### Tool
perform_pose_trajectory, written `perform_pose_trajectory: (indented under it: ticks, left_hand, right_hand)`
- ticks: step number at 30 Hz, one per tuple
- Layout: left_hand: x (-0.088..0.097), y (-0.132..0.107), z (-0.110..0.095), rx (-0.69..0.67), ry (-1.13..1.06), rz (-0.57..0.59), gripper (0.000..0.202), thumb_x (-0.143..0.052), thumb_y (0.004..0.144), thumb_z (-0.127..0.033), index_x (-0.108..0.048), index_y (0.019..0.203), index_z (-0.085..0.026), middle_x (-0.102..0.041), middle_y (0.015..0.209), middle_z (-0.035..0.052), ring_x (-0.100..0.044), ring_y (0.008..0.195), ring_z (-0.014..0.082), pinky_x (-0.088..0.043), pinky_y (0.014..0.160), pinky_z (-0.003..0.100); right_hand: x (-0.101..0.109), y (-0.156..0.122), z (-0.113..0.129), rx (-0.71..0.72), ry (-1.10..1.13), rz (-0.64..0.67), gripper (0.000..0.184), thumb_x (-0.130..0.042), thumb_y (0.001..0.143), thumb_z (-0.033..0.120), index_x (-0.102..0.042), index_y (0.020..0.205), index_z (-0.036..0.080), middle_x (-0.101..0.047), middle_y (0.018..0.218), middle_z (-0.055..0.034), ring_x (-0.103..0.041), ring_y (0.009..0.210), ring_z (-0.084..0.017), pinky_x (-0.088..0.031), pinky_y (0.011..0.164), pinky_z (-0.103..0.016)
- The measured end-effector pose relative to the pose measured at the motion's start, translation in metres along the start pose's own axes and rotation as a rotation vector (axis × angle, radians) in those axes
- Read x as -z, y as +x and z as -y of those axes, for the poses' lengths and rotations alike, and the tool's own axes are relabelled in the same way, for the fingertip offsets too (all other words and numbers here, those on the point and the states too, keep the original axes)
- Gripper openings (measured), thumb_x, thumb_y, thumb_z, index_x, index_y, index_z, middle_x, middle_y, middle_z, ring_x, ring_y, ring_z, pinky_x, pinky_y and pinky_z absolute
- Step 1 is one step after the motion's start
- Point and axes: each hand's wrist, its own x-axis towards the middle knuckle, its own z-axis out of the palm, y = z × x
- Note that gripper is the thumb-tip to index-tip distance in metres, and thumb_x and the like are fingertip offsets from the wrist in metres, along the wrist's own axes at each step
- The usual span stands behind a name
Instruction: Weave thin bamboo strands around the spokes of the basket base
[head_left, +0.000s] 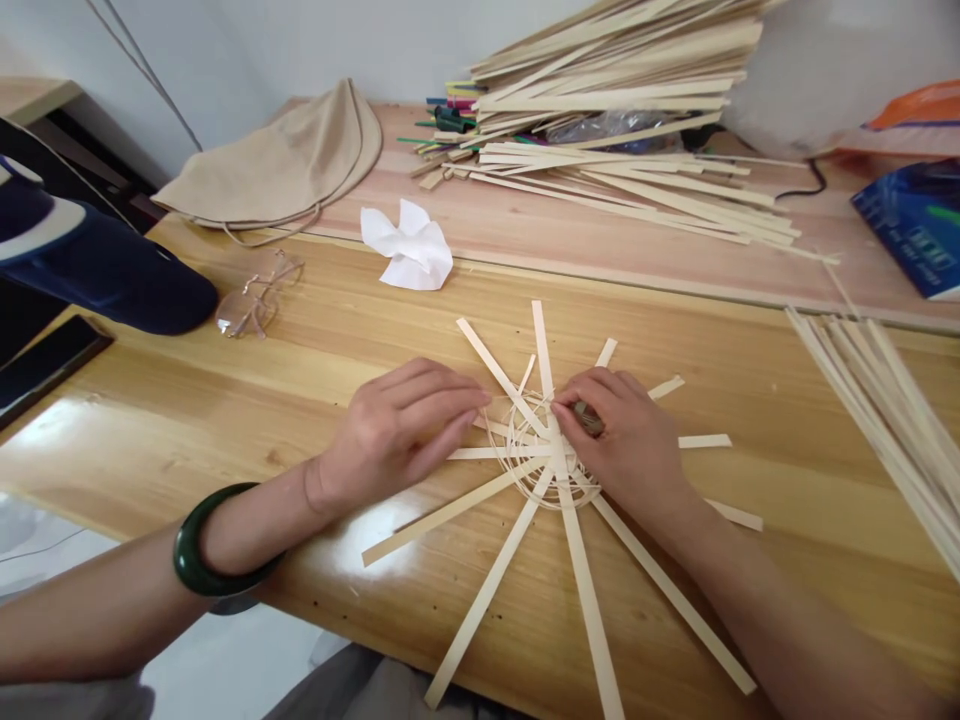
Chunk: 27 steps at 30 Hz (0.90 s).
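**Two hands are working at the centre of a light bamboo disc on the table**

I am watching from far away through the head camera. The round woven disc of pale bamboo [525, 470] is lying on the pale wooden table [187, 400], about midway along it and toward the near edge. Its flat, narrow spokes are spreading in all directions, and a thin round strand is circling the centre. I am judging the disc as very light, with spokes that are springy but rather stiff along their length. The strips are looking smooth, so they may be slipping, and the loose weave may be opening if I am pulling on one spoke alone. I think the safest hold is at the centre, where the strand is crossing the spokes, and not at the free ends.

The left hand [397, 430] is lying at the left side of the disc. Its extended fingers [450, 390] are almost closed together, and their tips are touching the spokes, but I cannot tell if they are gripping. The right hand [622, 440] is curving over the centre from the right. Its bent fingers [600, 385] are closing around a small dull grey bundle [589, 418], which is mostly hidden, so I cannot tell what it is. A dark green bangle [217, 540] is circling the left wrist. Toward the far edge, a stack of long pale bamboo strips [600, 110] is lying on a pinkish wooden board [525, 220], and more strips [892, 430] are lying at the right edge.
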Motion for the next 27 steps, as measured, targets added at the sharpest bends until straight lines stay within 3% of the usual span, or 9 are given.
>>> perform_pose_trajectory:
  ticks: [4, 7, 10, 16, 20, 27]
  left_hand:
    - [-0.007, 0.018, 0.001, 0.086, -0.030, -0.020, 0.022, -0.055, 0.096, -0.016, -0.067, 0.115, -0.018, -0.071, 0.112, 0.0073, -0.063, 0.105, 0.0196, -0.054, 0.095, 0.038]
    - [-0.027, 0.025, 0.007, 0.118, 0.000, 0.083, 0.033, -0.061, 0.094, -0.030, -0.064, 0.124, -0.016, -0.064, 0.128, 0.0126, -0.053, 0.126, 0.0290, -0.047, 0.107, 0.052]
    - [-0.048, 0.025, 0.012, 0.185, -0.010, 0.150, 0.042, -0.068, 0.089, -0.037, -0.063, 0.124, -0.014, -0.060, 0.132, 0.0163, -0.046, 0.134, 0.0342, -0.043, 0.110, 0.057]
    - [-0.064, 0.021, 0.009, 0.246, -0.180, 0.092, 0.018, -0.064, 0.091, -0.022, -0.061, 0.107, -0.013, -0.060, 0.127, 0.0151, -0.052, 0.128, 0.0271, -0.046, 0.109, 0.047]
    - [-0.066, 0.020, 0.007, 0.237, -0.212, 0.068, 0.010, -0.060, 0.092, -0.018, -0.061, 0.101, -0.014, -0.061, 0.125, 0.0148, -0.054, 0.126, 0.0259, -0.047, 0.108, 0.047]
    - [-0.066, 0.023, 0.009, 0.059, -0.062, 0.142, 0.015, -0.049, 0.098, -0.014, -0.060, 0.107, -0.010, -0.064, 0.119, 0.0147, -0.058, 0.118, 0.0253, -0.051, 0.103, 0.042]
  right_hand:
    - [0.000, -0.001, 0.001, 0.024, -0.019, -0.015, 0.012, -0.056, 0.089, 0.017, -0.061, 0.080, 0.022, -0.069, 0.089, -0.0029, -0.060, 0.085, -0.020, -0.043, 0.069, -0.032]
    - [0.000, -0.001, 0.002, 0.037, -0.022, -0.024, 0.012, -0.054, 0.089, 0.016, -0.059, 0.081, 0.022, -0.069, 0.087, -0.0031, -0.059, 0.085, -0.020, -0.043, 0.069, -0.031]
    - [-0.001, -0.001, 0.004, 0.042, -0.039, -0.031, 0.012, -0.053, 0.089, 0.015, -0.058, 0.081, 0.022, -0.069, 0.087, -0.0032, -0.059, 0.084, -0.020, -0.043, 0.069, -0.031]
    - [-0.002, -0.001, 0.002, 0.047, -0.055, -0.019, 0.011, -0.052, 0.085, 0.012, -0.056, 0.081, 0.022, -0.067, 0.086, -0.0036, -0.058, 0.083, -0.021, -0.043, 0.069, -0.032]
    - [-0.004, -0.002, 0.002, 0.059, -0.064, -0.036, 0.011, -0.052, 0.084, 0.011, -0.056, 0.083, 0.022, -0.066, 0.087, -0.0041, -0.058, 0.085, -0.021, -0.044, 0.071, -0.032]
    - [-0.004, -0.001, 0.002, 0.054, -0.009, -0.055, 0.011, -0.050, 0.088, 0.015, -0.056, 0.082, 0.021, -0.065, 0.084, -0.0050, -0.058, 0.083, -0.021, -0.045, 0.072, -0.033]
